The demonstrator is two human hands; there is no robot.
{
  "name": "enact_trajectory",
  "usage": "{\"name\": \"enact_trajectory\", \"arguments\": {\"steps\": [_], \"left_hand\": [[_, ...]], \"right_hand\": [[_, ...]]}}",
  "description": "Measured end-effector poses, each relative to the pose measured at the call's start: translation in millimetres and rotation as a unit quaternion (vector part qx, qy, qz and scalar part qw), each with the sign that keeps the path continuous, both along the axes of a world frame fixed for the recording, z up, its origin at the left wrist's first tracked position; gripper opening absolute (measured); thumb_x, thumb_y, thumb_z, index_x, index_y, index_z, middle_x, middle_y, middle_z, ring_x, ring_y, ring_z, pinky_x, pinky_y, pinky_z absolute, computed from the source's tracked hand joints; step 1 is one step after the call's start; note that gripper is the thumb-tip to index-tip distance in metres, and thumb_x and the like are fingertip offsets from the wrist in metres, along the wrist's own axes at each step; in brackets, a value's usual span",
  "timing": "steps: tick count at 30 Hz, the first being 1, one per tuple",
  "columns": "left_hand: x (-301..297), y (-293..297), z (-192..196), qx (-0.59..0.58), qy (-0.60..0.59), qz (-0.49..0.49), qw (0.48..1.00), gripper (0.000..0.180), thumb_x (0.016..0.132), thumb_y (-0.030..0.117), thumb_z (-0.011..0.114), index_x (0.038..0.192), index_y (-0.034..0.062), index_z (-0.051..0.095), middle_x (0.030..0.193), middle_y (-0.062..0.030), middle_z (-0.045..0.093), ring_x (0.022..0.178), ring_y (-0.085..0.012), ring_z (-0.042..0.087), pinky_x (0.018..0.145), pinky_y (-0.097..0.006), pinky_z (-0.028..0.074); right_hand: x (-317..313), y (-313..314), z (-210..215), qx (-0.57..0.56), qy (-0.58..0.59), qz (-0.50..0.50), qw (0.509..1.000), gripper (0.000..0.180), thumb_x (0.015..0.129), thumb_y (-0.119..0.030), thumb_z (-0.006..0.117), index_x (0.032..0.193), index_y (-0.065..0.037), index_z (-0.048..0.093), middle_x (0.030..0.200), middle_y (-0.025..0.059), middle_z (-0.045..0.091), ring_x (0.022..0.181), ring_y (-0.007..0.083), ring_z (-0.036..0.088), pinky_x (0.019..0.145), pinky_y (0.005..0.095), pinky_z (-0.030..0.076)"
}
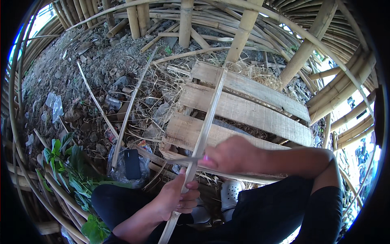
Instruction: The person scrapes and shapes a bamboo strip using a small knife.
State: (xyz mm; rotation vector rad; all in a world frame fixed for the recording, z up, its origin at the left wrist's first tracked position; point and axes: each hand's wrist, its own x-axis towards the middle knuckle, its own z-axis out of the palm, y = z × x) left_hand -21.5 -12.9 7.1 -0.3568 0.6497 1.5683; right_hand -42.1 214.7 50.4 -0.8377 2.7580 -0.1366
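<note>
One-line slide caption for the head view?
Left hand grips a bamboo strip; right hand holds a blade across it.

bamboo strip (209,116) – pale, smooth, matt | pallet (243,105) – rough bare wood | clog (230,194) – white plastic

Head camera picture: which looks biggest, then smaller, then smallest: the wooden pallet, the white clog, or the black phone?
1. Wooden pallet, largest by far.
2. White clog, partly hidden.
3. Black phone, which looks close to the clog in size, so that order is unsure.
</note>
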Motion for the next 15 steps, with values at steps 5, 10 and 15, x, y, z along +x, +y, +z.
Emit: {"name": "enact_trajectory", "arguments": {"steps": [5,10,15], "left_hand": [[1.5,1.7,-0.5,0.006,0.009,-0.004,1.0,0.049,0.098,0.061,0.022,0.079,0.0181,0.036,0.057,0.0073,0.024,0.043,-0.0049,0.02,0.038,-0.021,0.015],[2.9,3.9,1.0,-0.004,0.025,-0.003,1.0,0.049,0.099,0.061,0.022,0.079,0.0179,0.036,0.057,0.0072,0.024,0.043,-0.0052,0.02,0.038,-0.021,0.015],[3.9,3.0,1.6,-0.012,0.02,-0.003,1.0,0.049,0.099,0.06,0.022,0.079,0.0178,0.036,0.057,0.0071,0.025,0.043,-0.0052,0.02,0.038,-0.021,0.015]], "right_hand": [[-11.4,6.8,5.8,0.042,0.042,-0.125,0.99,0.052,0.099,-0.048,0.039,0.074,-0.007,0.059,0.051,0.013,0.056,0.046,0.0317,0.059,0.046,0.0424,0.048],[-28.3,25.7,5.9,0.04,0.053,-0.113,0.991,0.054,0.1,-0.047,0.036,0.079,-0.005,0.063,0.059,0.016,0.062,0.058,0.0346,0.064,0.06,0.0451,0.053],[-12.4,8.7,8.7,0.037,-0.039,-0.047,0.997,0.054,0.1,-0.047,0.036,0.079,-0.006,0.065,0.059,0.0161,0.062,0.058,0.0349,0.064,0.058,0.0447,0.052]]}}
